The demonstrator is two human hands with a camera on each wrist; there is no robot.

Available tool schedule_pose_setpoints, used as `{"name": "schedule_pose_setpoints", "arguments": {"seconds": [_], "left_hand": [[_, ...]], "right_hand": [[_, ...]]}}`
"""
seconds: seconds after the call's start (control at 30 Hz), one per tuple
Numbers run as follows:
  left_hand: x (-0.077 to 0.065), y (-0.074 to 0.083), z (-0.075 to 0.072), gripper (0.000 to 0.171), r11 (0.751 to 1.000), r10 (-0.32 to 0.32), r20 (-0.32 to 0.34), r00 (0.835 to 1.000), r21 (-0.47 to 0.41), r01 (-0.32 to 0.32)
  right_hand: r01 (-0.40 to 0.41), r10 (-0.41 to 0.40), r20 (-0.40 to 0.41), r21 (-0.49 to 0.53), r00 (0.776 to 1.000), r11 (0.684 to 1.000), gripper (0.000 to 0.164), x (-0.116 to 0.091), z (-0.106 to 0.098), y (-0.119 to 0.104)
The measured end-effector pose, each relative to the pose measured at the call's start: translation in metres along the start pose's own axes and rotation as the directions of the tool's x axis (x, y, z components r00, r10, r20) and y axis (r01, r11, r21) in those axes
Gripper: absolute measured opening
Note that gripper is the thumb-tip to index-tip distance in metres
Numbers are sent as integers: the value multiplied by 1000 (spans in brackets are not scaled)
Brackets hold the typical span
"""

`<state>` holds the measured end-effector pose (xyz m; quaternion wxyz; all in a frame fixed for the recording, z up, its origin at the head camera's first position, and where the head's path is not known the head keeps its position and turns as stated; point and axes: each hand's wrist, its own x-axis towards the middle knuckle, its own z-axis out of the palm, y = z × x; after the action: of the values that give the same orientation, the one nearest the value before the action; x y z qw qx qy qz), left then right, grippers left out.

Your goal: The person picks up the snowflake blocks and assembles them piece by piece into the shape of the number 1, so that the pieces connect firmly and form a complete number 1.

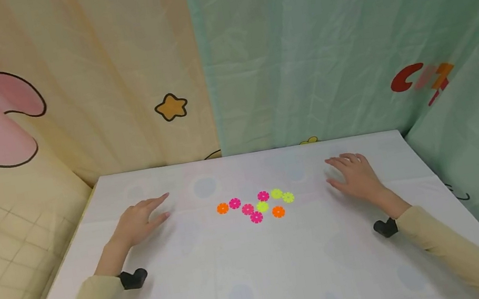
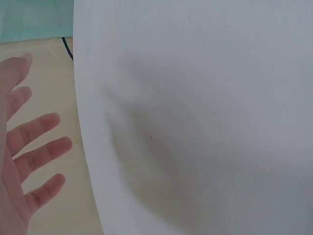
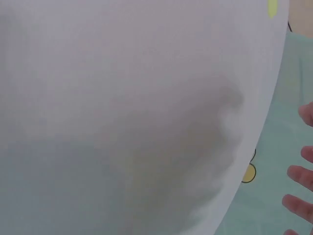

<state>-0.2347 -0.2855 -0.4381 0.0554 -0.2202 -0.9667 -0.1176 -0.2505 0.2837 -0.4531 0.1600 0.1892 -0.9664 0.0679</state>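
Several small, flat, scalloped round pieces lie in a loose cluster on the white table. Two are orange, an orange piece (image 1: 222,208) at the left end and another orange piece (image 1: 278,211) at the front right. Several are pink, among them a pink piece (image 1: 256,217) at the front. Three are yellow-green, one yellow-green piece (image 1: 288,197) being farthest right. To the left of the cluster, my left hand (image 1: 140,221) hovers with its fingers extended, holding nothing. My right hand (image 1: 354,176) is to the right, fingers spread and apart from the pieces.
The table (image 1: 240,261) has a white cover with faint pale dots. Behind it hang a beige curtain (image 1: 120,74) and a green curtain (image 1: 290,55). A black wrist mount (image 1: 133,279) sits at the left cuff, another black mount (image 1: 385,228) at the right.
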Motion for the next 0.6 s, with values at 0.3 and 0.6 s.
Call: {"name": "schedule_pose_setpoints", "arguments": {"seconds": [0.3, 0.6], "left_hand": [[23, 29, 17, 42, 997, 7, -3, 1000, -76, -7], [42, 62, 33, 28, 981, -87, 4, 996, -172, 87]], "right_hand": [[8, 3, -87, 127, 996, 992, 46, 5, 15, -18], [-5, 35, -116, 248, 993, 969, 44, 11, 20, -43]]}}
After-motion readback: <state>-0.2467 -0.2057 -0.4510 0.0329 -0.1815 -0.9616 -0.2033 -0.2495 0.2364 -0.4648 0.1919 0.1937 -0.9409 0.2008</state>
